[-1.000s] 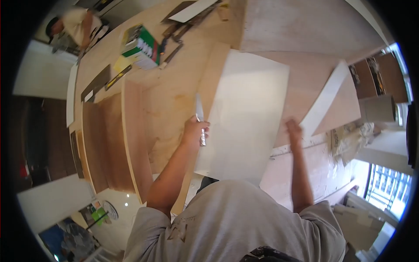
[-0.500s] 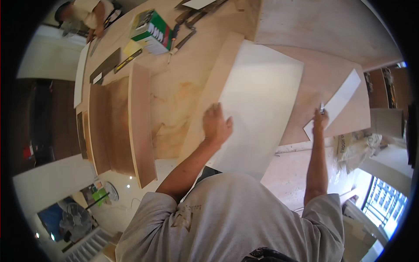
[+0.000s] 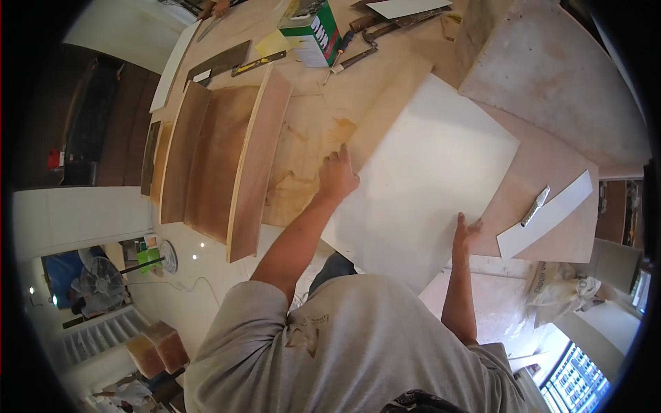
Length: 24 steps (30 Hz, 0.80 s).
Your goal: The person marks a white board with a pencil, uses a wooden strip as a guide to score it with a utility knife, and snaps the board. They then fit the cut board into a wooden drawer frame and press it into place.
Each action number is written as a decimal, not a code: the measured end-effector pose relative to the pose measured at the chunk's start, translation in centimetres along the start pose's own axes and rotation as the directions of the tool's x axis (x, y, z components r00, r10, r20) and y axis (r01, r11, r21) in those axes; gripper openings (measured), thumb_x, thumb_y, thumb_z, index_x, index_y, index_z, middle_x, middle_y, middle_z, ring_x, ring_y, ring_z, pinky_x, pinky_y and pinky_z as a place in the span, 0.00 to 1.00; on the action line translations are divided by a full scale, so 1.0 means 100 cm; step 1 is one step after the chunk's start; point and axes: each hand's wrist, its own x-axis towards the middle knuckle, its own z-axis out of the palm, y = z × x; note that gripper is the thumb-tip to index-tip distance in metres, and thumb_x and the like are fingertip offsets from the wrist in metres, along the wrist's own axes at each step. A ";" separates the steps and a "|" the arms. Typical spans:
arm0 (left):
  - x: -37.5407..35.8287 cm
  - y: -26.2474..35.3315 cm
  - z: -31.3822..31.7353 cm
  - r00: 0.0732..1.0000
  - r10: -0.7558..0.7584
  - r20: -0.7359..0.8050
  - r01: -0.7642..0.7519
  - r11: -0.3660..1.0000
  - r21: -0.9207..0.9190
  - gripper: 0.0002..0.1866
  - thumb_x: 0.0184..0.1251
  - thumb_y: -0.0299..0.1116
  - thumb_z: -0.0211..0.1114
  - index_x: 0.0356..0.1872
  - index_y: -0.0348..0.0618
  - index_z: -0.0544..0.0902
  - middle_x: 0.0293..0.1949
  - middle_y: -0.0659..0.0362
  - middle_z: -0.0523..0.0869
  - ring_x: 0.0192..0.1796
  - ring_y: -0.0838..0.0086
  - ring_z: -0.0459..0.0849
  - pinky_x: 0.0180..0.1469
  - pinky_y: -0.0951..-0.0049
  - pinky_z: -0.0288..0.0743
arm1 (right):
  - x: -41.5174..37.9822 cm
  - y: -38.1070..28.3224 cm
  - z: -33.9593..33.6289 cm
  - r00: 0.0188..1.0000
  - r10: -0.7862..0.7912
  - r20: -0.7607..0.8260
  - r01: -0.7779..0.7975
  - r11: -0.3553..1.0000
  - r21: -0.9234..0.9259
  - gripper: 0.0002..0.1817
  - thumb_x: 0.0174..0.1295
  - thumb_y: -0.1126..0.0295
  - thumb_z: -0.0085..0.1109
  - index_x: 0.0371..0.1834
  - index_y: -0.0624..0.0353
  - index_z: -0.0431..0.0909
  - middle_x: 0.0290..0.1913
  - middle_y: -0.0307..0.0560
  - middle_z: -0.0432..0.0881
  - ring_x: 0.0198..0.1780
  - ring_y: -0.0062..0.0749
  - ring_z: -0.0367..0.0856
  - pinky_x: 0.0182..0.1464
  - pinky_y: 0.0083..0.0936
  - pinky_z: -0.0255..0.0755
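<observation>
A large white sheet [image 3: 427, 165] lies at a slant in front of me on a plywood board [image 3: 392, 110]. My left hand [image 3: 337, 177] rests at the sheet's left edge, mostly over the board, with its index finger stretched forward. At the sheet's lower right edge is my right hand [image 3: 467, 234], its thumb on top and its fingers at the rim, pinching it. Right of that hand, a utility knife [image 3: 535, 206] lies across a narrow white strip [image 3: 551, 213]; no hand touches it.
An open wooden box-like piece [image 3: 224, 151] stands on the left of the worktable. Farther back are a green and white tin [image 3: 313, 38], a hammer [image 3: 375, 34], a screwdriver [image 3: 344, 45] and a yellow-black level [image 3: 258, 63]. A large panel [image 3: 558, 89] rises at the back right. Another person's hand [image 3: 219, 8] shows at the top.
My right hand has let go of the knife onto the strip and moved left to the sheet's edge. The sheet has turned clockwise, and my view has shifted.
</observation>
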 end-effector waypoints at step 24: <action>0.003 -0.093 0.022 0.999 -0.009 -0.031 0.007 0.999 -0.044 0.44 0.53 0.50 0.74 0.68 0.37 0.68 0.64 0.45 0.75 0.64 0.47 0.74 0.63 0.51 0.73 | -0.079 0.027 -0.096 0.772 0.183 0.609 -0.619 0.438 0.652 0.28 0.68 0.56 0.65 0.59 0.70 0.74 0.53 0.54 0.83 0.53 0.41 0.83 0.55 0.34 0.79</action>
